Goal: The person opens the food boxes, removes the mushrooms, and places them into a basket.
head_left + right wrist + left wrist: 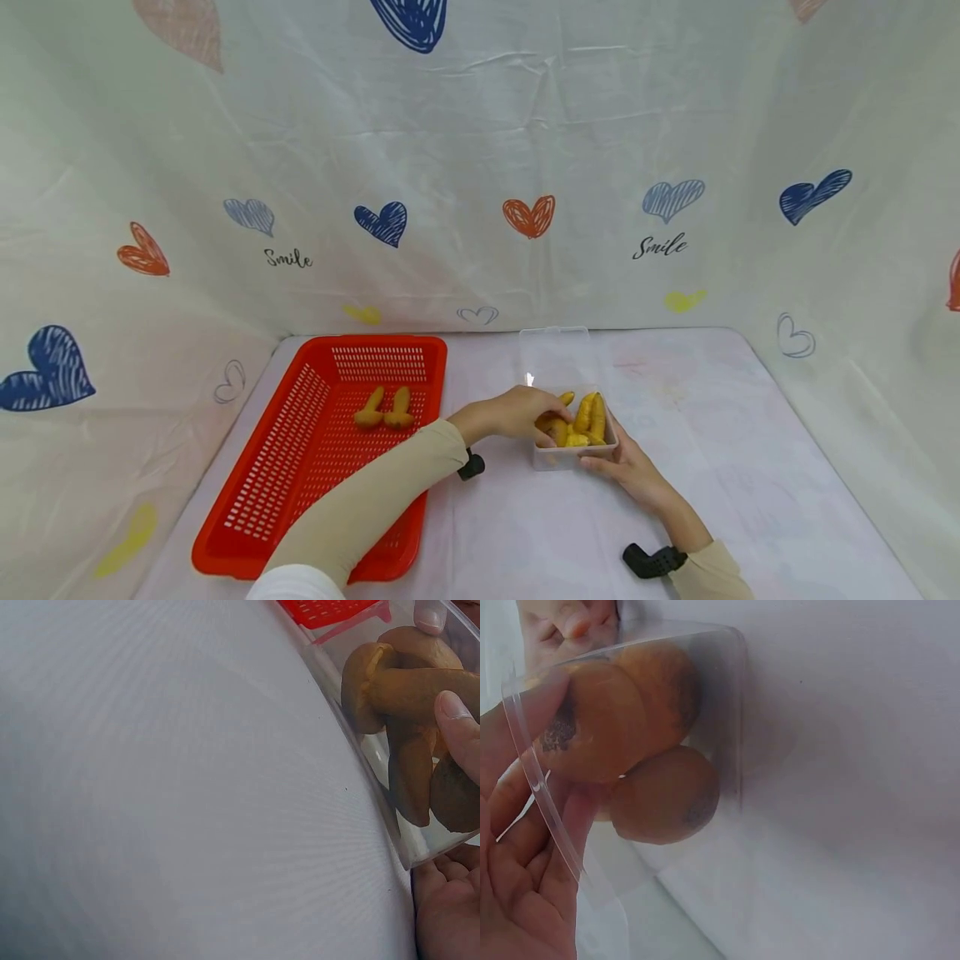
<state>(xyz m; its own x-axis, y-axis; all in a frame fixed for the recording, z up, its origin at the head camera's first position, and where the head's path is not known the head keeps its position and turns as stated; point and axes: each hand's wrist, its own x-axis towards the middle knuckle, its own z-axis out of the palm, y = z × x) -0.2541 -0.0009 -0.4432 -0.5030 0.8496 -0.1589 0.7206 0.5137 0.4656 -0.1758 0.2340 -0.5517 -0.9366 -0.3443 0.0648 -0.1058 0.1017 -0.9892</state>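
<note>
A clear plastic box stands on the table and holds several yellow-brown mushrooms. My left hand reaches in over the box's left side. Its thumb and fingers grip a mushroom inside, seen through the clear wall in the left wrist view. On the opposite side, my right hand holds the box by its right front corner. The right thumb lies against the front wall. More mushrooms show through that wall in the right wrist view; parts of them are hidden by the hands.
A red perforated basket stands at the left, with two mushrooms lying in it. The left forearm crosses over its right edge. The box's clear lid hangs open at the back. Behind the white table hangs a heart-printed curtain.
</note>
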